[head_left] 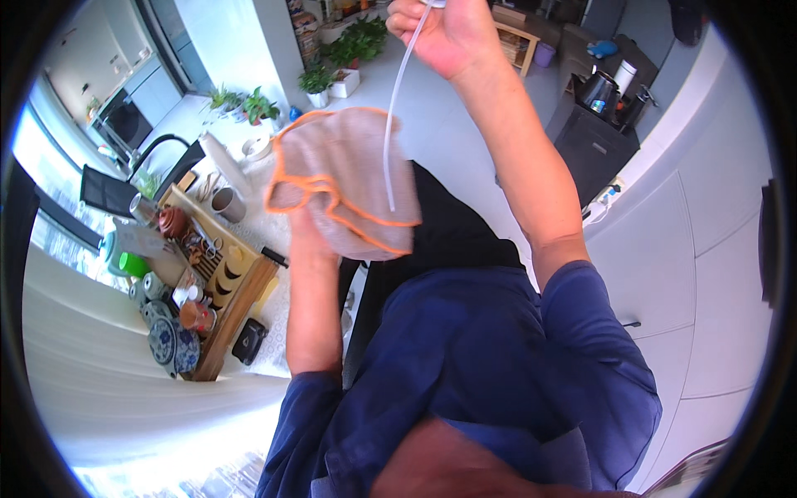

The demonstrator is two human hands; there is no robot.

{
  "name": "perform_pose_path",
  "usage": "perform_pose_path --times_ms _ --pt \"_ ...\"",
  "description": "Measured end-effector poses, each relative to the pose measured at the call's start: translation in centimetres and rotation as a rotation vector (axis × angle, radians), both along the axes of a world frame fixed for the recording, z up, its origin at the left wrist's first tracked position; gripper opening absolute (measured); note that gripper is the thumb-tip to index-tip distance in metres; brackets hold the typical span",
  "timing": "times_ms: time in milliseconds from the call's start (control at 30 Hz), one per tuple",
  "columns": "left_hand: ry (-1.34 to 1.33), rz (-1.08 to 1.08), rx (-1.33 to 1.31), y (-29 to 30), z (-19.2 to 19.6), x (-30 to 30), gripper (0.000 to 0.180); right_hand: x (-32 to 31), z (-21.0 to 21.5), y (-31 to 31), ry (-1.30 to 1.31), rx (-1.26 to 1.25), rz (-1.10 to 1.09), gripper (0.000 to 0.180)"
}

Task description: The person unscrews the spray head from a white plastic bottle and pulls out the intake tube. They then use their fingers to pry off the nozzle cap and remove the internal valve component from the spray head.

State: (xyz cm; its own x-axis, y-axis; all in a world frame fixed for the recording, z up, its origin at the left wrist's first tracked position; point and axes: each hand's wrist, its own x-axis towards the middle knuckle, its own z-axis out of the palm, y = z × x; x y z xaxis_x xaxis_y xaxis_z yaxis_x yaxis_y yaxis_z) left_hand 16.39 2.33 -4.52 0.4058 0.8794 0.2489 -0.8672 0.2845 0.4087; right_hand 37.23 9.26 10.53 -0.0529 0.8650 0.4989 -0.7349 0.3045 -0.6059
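Observation:
A beige-grey cloth [357,166] with orange edging hangs bunched in the air in front of me, slightly blurred. My left hand [303,224] holds it up from below, and the folds hide the fingers. High at the top edge of the view, my right hand [452,33] is closed around a white cap-like piece [432,3], mostly cut off by the frame. From that piece a thin translucent tube [396,108] hangs down, its lower end in front of the cloth.
At left, a table bears a wooden tea tray [232,319], a blue-and-white lidded pot [173,344], a grey cup [227,204] and a paper roll [222,162]. Potted plants [357,41] stand ahead. A dark cabinet [589,149] with a kettle [596,90] is at right, beside white cupboards [647,266].

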Motion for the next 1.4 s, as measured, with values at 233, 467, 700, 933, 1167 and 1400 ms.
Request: perform_pose_path --times_ms 233,467,700,933,1167,1400 --pt "-0.172 -0.408 0.078 0.7 -2.3 1.9 0.039 -1.4 -4.4 5.5 0.010 -0.172 0.041 0.024" --pt "0.316 0.279 0.044 3.9 -2.8 0.0 0.034 12.7 -4.9 6.8 0.138 0.042 -0.096 0.031" --pt "1.609 0.980 0.483 11.5 -6.3 -6.5 0.039 10.5 -7.4 0.7 0.181 -0.022 0.212 0.057" --pt "2.219 0.896 0.474 11.2 -10.8 -8.3 0.040 3.8 -4.9 -6.1 0.048 0.001 0.143 0.050" --pt "2.312 0.699 0.359 8.6 -4.9 -6.8 0.049 4.2 -5.1 -6.0 -0.011 0.166 0.209 0.060" --pt "2.081 0.959 0.438 8.5 -4.3 -7.0 0.057 5.6 -5.4 -5.5 -0.026 0.163 0.132 0.065"
